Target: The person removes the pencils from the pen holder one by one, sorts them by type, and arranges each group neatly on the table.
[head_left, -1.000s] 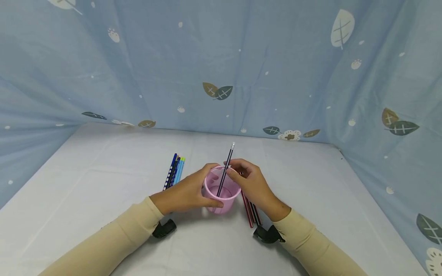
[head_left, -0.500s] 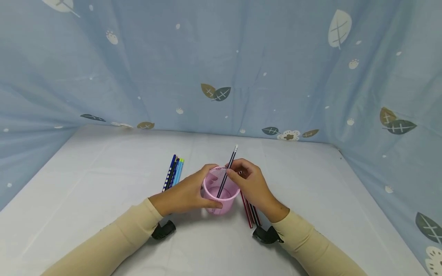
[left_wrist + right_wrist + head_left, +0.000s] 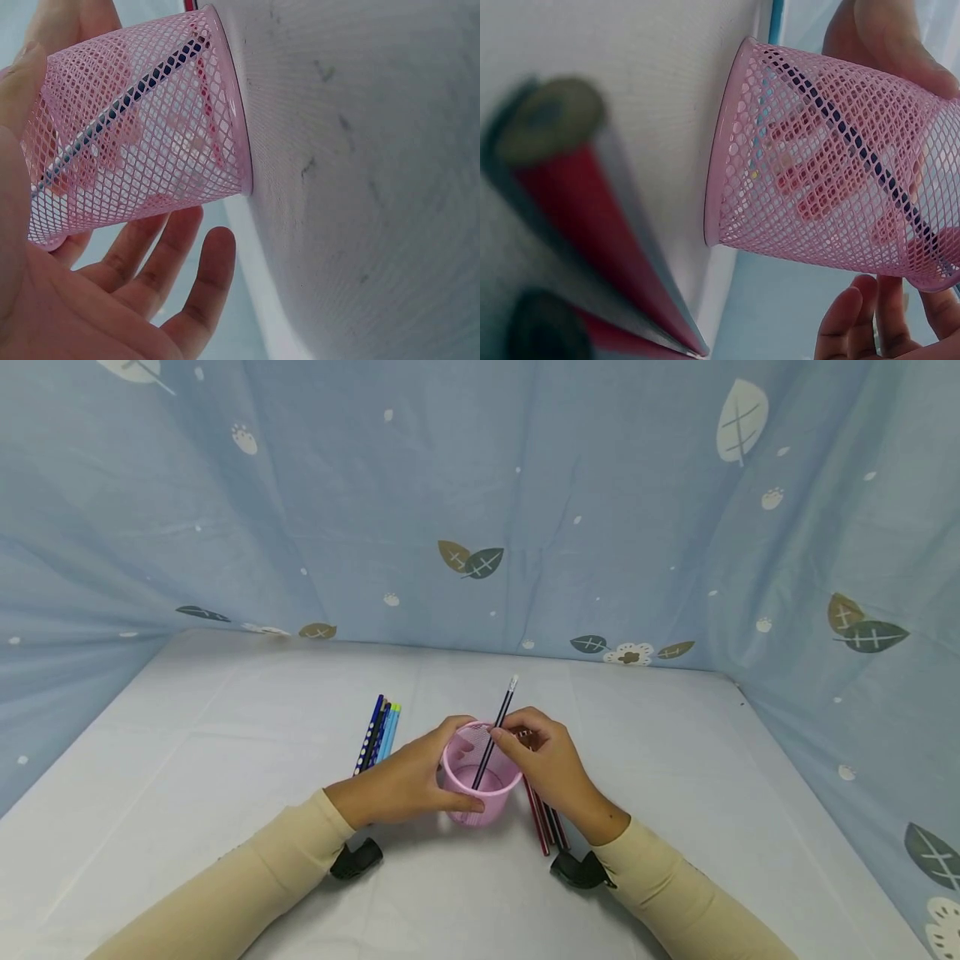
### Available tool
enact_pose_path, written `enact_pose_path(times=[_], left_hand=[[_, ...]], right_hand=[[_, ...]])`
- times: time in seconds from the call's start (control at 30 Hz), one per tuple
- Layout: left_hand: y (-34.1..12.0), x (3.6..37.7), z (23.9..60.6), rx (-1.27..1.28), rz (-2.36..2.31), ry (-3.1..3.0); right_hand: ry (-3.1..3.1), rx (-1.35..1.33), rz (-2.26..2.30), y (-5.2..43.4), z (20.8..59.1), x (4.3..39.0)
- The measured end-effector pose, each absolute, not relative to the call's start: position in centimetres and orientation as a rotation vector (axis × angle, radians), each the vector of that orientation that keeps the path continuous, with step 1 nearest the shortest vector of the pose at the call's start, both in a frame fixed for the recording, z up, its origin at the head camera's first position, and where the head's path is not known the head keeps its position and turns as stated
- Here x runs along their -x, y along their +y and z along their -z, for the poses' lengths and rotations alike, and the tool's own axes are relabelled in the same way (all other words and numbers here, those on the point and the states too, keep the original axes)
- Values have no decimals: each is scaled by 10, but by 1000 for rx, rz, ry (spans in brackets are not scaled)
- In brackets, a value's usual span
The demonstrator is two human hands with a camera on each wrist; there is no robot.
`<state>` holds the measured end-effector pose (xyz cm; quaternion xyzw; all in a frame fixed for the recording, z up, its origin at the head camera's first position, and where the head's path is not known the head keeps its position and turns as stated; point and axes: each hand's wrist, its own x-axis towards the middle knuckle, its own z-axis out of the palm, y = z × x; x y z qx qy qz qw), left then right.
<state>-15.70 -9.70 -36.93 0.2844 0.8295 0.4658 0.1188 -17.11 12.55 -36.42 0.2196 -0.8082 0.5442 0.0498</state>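
Note:
A pink mesh pencil cup [image 3: 497, 803] stands on the white tabletop. My left hand [image 3: 408, 781] grips it from the left, thumb on the near side and fingers round the far side. A dark striped pencil [image 3: 489, 753] with a pale eraser end leans inside, its lower end at the cup's floor. At the rim my right hand [image 3: 551, 764] pinches this pencil between thumb and fingers. Through the mesh the slanting pencil [image 3: 124, 101] shows in the left wrist view. The right wrist view also shows the cup [image 3: 832, 157], its base at the table.
Left of the cup lies a bunch of blue and black pencils [image 3: 372, 743], partly behind the left hand. Several red and black pencils [image 3: 542, 818] lie under the right hand; their blunt ends [image 3: 551, 120] loom large in the right wrist view. A blue patterned curtain [image 3: 480, 485] encloses the table.
The pencil's eraser end has tipped slightly to the right, with the right hand still at it. The left hand and the cup have stayed in place.

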Motion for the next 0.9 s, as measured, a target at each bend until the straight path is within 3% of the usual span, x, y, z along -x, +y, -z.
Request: enact_pose_path(times=[0.9], left_hand=[[-96,158,369,-822,-1347,2424]], right_hand=[[-2395,-741,-1549,125,356,167]])
